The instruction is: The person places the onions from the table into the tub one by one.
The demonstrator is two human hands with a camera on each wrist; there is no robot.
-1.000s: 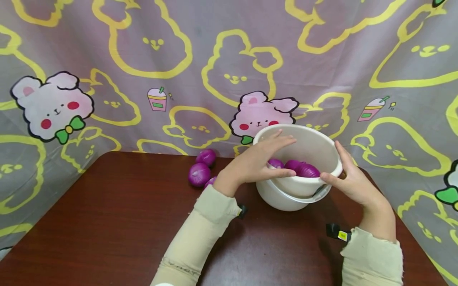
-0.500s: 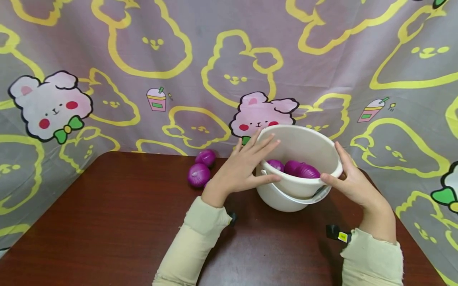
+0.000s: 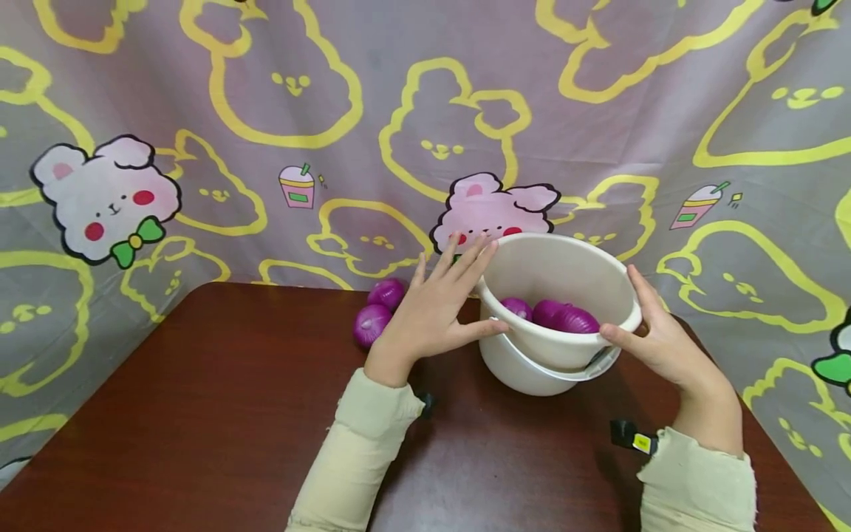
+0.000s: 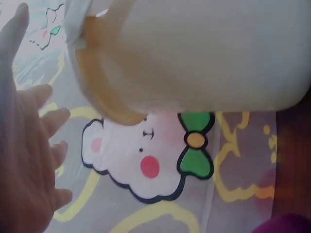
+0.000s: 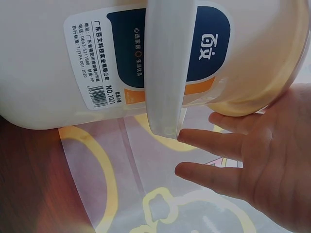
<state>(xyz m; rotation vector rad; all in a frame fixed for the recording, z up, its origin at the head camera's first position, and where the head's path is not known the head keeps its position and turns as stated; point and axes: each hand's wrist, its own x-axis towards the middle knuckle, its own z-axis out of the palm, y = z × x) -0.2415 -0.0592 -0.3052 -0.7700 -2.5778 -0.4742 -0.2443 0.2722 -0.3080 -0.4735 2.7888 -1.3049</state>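
A white plastic bucket (image 3: 525,373) stands on the table, its handle (image 3: 535,360) folded down round the front. Several purple onions (image 3: 575,320) lie inside. My left hand (image 3: 428,318) is at the bucket's left side with fingers straight and spread, fingertips close to the rim; the left wrist view shows its fingers (image 4: 56,116) apart from the wall. My right hand (image 3: 665,347) is at the right side, thumb on the near rim and index finger along the outer edge. In the right wrist view its other fingers (image 5: 214,145) extend straight beside the handle.
Two purple onions (image 3: 372,325) sit on the brown table (image 3: 219,414) left of the bucket, partly behind my left hand. A patterned curtain (image 3: 372,148) hangs behind and along the sides of the table. A printed label (image 5: 92,63) is on the bucket's wall.
My left hand has moved left from over the bucket's mouth to outside its left rim, spreading its fingers. The right hand stays at the right rim; the bucket and onions keep their places.
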